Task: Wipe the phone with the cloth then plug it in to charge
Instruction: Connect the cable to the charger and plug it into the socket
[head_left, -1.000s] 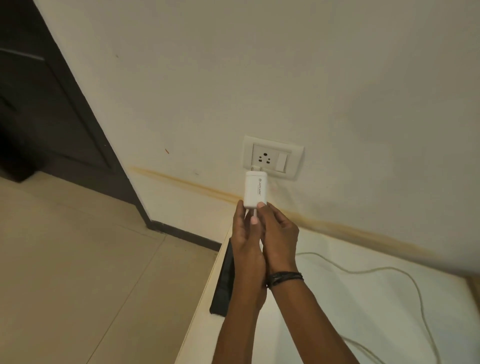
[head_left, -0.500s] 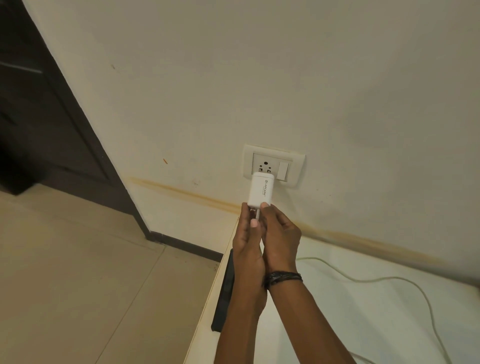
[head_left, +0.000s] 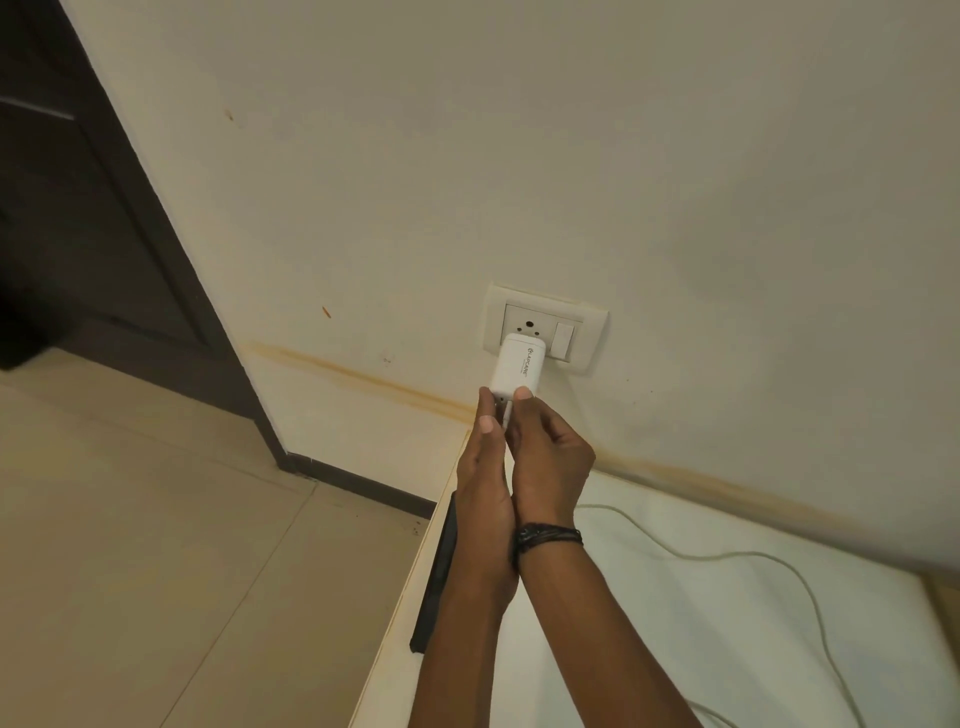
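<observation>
Fingers (head_left: 522, 395) of the left hand (head_left: 485, 493) and right hand (head_left: 550, 467) are pinching the charger (head_left: 519, 366) at its lower end, pressing it toward the socket (head_left: 543, 325) at frame centre. The phone (head_left: 439, 566) is lying lower centre, beneath the left wrist. Tilted pins risk missing the holes and jamming.

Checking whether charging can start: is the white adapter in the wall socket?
Cannot tell if it is fully seated. The adapter covers the lower holes of the socket; only the top hole shows, and its pins are hidden.
</observation>
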